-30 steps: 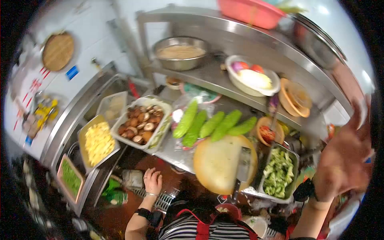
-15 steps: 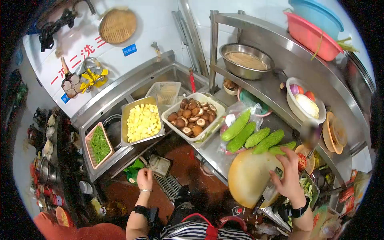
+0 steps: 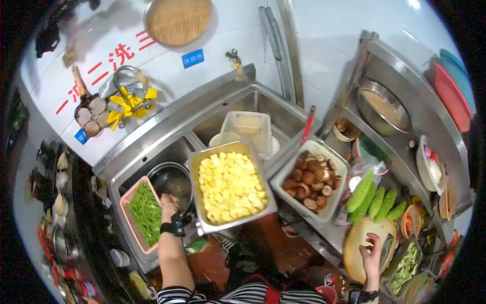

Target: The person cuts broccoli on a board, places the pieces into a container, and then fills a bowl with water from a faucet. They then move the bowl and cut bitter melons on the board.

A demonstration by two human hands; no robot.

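My left hand [image 3: 170,200] is at the right rim of a pink basket [image 3: 135,215] filled with green strips [image 3: 145,213], beside a dark round pot [image 3: 174,177] in the sink. Its fingers are turned away and too blurred to read. My right hand [image 3: 372,249] is raised over a round wooden cutting board [image 3: 357,251], fingers bent and apart, with nothing visible between them. Under it, a cleaver blade [image 3: 388,245] lies on the board. Several bitter melons [image 3: 375,202] rest at the board's far edge.
A metal pan of yellow cubes [image 3: 230,187] sits on the sink edge, with a white tub of mushrooms [image 3: 314,177] to its right. A white basket [image 3: 246,129] stands in the back sink. Shelves [image 3: 400,147] with bowls rise at right; a tray of chopped greens [image 3: 405,268] is near my right arm.
My view has swung left. My left hand has moved from above the floor to the pink basket's rim. My right hand has drawn back slightly over the cutting board, away from the melons.
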